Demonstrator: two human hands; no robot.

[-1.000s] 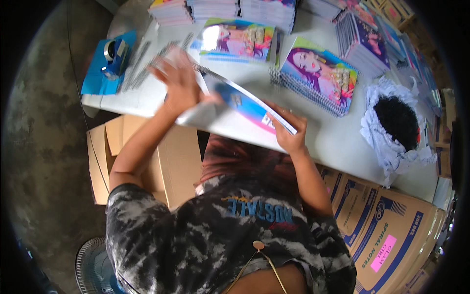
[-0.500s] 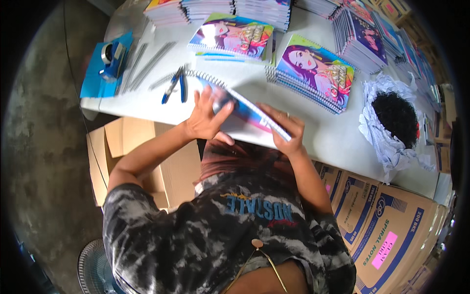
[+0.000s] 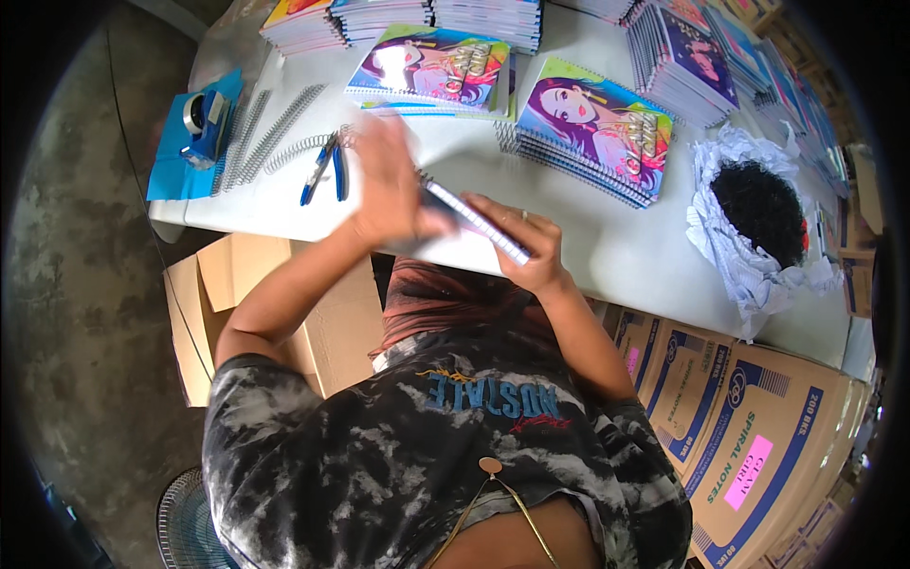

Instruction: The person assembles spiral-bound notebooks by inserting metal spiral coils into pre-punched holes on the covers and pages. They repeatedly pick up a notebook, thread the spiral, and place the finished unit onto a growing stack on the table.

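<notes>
My right hand (image 3: 533,248) grips a notebook (image 3: 485,226) by its near end, tilted above the table's front edge with its bound edge upward. Part of a wire spiral (image 3: 424,176) shows at the notebook's far end. Blurred by motion, my left hand (image 3: 387,190) is at the notebook's left side, fingers stretched away from me and thumb apart. Whether its palm touches the notebook I cannot tell. Left of that hand lie blue-handled pliers (image 3: 327,171) and loose wire spirals (image 3: 282,131).
Finished-looking spiral notebooks (image 3: 597,128) are stacked ahead, with more stacks (image 3: 687,62) behind. A blue tape dispenser (image 3: 204,133) stands at the left. Crumpled paper (image 3: 711,223) surrounds a black tangled mass (image 3: 758,213) at the right. Cardboard boxes (image 3: 758,446) stand below the table.
My left hand has swung up and slightly left, now more blurred. The notebook has turned more edge-on, still in my right hand. The whole view has shifted slightly.
</notes>
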